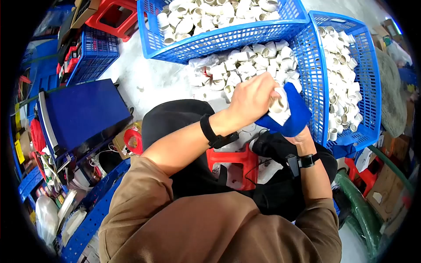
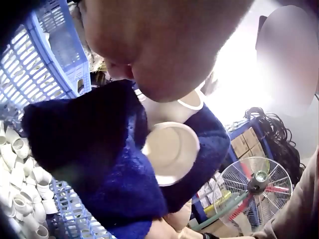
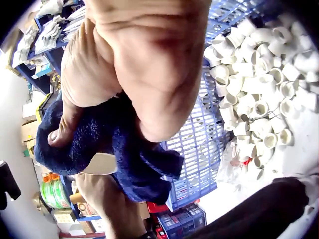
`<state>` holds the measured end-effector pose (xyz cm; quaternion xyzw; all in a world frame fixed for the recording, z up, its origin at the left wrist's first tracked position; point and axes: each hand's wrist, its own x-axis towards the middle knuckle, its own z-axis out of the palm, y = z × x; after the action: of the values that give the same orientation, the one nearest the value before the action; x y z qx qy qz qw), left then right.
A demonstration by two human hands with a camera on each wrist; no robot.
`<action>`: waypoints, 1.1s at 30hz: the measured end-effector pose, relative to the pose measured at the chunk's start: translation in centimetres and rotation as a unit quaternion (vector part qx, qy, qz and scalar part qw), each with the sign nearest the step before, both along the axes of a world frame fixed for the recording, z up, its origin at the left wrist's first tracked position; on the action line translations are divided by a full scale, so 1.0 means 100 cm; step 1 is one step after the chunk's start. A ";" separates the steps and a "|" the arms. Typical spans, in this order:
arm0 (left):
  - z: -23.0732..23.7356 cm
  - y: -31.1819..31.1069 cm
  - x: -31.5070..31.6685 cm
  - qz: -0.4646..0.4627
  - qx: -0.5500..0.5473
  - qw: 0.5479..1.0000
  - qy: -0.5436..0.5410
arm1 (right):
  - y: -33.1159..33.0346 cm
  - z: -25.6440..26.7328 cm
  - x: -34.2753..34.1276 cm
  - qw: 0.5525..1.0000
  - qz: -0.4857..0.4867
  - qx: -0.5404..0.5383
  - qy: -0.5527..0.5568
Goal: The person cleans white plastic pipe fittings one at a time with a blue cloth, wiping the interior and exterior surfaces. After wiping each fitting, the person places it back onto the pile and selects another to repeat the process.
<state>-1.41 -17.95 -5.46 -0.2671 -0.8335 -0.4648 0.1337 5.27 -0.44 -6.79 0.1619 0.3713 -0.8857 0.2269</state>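
From here, looks like wiping: left hand (image 1: 254, 98) has its grip closed on a white pipe fitting (image 1: 280, 108) nested in the blue cloth (image 1: 297, 107) the right hand (image 3: 144, 64) clutches. Next likely needs a twist against the cloth, pinch firm.

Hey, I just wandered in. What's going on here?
A person is holding a white pipe piece in a blue cloth. Their left hand grips the piece, and their right hand holds the cloth, which is bunched partly around it. Many similar pieces lie in one blue basket ahead, another on the right, and a heap on the floor.
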 end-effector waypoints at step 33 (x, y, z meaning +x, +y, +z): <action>0.013 -0.006 -0.039 -0.282 -0.042 0.948 -0.141 | 0.065 -0.026 0.000 0.945 0.203 0.184 0.180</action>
<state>-5.33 -18.53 -4.15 -0.4280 -0.7534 -0.4811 -0.1333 5.30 6.02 -9.40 -0.0405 0.5872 -0.7518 0.2973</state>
